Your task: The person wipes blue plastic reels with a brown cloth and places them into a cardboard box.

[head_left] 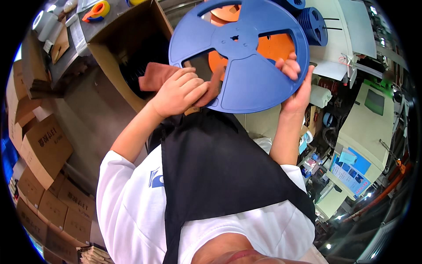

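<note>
Left hand [180, 91] clutches brown cloth [157, 76] at blue reel [259, 83]; right hand [298, 93] grips its rim; reel partly hides orange discs [276, 46]; cardboard box [115, 87] beside, dark contents [137, 66] unclear

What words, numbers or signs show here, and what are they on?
I won't copy wording, only say where it stands:
Cardboard boxes: dark printed characters.
Blue-and-white sheet on the pale machine: print mostly too small.
White shirt: blue emblem, partly covered by the black apron.

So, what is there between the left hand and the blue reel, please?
A reddish-brown cloth lies there: the left hand holds it against the blue reel. The head view shows this.
</note>
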Demonstrator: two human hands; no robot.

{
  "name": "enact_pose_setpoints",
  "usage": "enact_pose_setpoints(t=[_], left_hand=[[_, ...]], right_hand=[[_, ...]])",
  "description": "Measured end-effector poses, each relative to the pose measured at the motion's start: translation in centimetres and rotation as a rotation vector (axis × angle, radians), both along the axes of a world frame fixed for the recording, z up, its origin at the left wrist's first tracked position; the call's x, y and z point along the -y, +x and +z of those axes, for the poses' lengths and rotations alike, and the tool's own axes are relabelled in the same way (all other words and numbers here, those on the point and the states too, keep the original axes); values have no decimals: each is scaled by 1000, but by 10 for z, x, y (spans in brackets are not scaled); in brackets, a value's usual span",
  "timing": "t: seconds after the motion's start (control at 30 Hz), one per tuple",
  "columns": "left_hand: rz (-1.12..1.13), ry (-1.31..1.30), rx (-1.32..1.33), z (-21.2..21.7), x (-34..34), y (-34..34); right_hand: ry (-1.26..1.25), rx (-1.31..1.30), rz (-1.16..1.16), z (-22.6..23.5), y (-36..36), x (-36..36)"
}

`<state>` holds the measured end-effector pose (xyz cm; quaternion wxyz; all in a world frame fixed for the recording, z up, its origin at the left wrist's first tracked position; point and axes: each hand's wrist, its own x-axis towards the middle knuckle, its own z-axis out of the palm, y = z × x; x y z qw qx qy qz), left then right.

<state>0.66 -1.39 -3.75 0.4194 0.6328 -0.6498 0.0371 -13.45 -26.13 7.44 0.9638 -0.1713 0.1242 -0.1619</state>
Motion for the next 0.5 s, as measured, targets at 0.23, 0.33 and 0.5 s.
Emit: enact_pose_setpoints(t=[0.23, 0.33, 0.5], left_hand=[[309, -436, -2072, 4, 11, -8], [291, -443, -2306, -3, 5, -5], [106, -518, -2345, -19, -9, -7]], right_hand=[[-1568, -715, -501, 3, -1, 0], [-1660, -846, -577, -8, -29, 8], [-1051, -578, -365, -21, -27, -14]])
